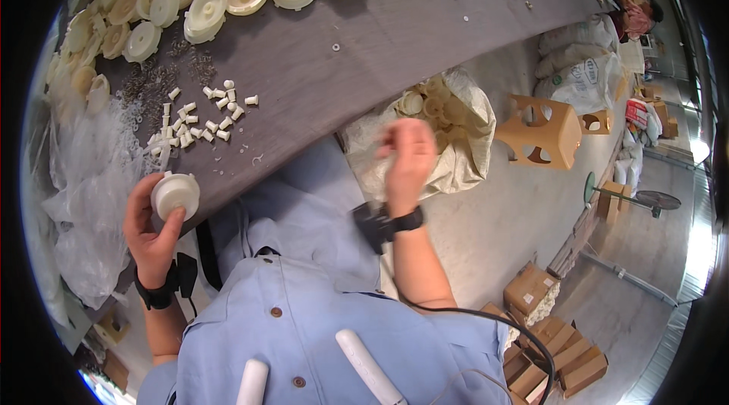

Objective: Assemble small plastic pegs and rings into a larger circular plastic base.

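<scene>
At the left of the frame, below centre, the left hand [150, 236] pinches a white round part [175, 188] between thumb and fingers, beside the table [364, 48] edge. Small white plugs [190, 119] lie just above it. Near the frame's centre, the blurred right hand [410, 156] overlaps an open sack [474, 151]; whether its fingers grip anything, I cannot tell.

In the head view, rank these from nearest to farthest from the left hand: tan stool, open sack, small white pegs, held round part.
From the left hand:
1. held round part: in its grip
2. small white pegs: on the table, ahead
3. open sack: to the right
4. tan stool: farther right, past the sack
</scene>
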`<move>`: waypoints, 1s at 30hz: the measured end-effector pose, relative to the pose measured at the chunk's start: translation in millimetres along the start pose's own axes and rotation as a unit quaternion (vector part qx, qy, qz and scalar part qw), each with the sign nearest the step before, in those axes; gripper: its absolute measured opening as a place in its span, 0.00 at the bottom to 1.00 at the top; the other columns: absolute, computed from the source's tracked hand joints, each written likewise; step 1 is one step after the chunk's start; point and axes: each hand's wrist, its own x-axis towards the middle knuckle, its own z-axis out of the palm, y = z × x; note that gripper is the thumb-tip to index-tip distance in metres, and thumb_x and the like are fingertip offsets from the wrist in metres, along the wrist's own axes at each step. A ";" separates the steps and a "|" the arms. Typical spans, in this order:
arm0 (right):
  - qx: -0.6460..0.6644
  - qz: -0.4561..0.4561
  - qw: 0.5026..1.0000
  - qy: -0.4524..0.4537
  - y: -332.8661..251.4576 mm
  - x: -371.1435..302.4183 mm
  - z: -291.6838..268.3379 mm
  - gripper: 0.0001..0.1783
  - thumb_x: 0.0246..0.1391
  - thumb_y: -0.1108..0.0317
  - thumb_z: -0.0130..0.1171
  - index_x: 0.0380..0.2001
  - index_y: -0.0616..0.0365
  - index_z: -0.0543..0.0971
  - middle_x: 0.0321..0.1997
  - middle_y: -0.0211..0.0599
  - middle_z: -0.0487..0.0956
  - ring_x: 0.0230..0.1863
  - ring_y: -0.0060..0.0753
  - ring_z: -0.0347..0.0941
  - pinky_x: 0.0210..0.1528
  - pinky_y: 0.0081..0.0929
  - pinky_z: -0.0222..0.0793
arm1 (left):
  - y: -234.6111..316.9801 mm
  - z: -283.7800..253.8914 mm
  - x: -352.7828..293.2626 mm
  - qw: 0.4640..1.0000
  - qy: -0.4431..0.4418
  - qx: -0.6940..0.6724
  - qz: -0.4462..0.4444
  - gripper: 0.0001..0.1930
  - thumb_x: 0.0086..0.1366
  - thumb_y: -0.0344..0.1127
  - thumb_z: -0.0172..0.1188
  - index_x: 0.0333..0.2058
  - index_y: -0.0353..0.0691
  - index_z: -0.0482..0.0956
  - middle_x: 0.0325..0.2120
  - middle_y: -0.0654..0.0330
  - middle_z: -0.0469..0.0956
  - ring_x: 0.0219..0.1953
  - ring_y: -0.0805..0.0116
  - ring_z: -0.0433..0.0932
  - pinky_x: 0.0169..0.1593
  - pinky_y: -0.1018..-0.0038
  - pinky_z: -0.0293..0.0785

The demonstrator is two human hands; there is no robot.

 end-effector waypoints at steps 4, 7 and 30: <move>0.032 0.184 0.959 0.211 54.1 47.6 -130.9 0.18 0.57 0.63 0.48 0.47 0.62 0.68 0.35 0.39 0.73 0.27 0.27 0.70 0.31 0.20 0.67 | -5.3 -2.5 2.2 1.000 0.009 -0.012 -0.015 0.24 0.51 0.22 0.59 0.49 0.33 0.68 0.42 0.59 0.73 0.44 0.72 0.72 0.50 0.76 0.65; -0.106 0.303 0.928 0.187 114.6 64.1 -192.4 0.21 0.54 0.64 0.48 0.49 0.63 0.66 0.37 0.41 0.74 0.32 0.30 0.72 0.32 0.23 0.68 | -3.1 -0.8 4.4 1.000 0.001 0.009 -0.003 0.24 0.51 0.22 0.60 0.49 0.32 0.68 0.43 0.58 0.72 0.44 0.71 0.72 0.50 0.75 0.65; -0.052 -0.066 0.996 -0.030 40.2 11.8 -63.5 0.11 0.44 0.81 0.54 0.34 0.61 0.70 0.37 0.35 0.72 0.39 0.26 0.69 0.44 0.21 0.65 | 15.6 9.6 9.5 0.998 -0.021 -0.009 -0.053 0.24 0.51 0.24 0.57 0.49 0.32 0.67 0.44 0.56 0.72 0.47 0.68 0.71 0.52 0.74 0.63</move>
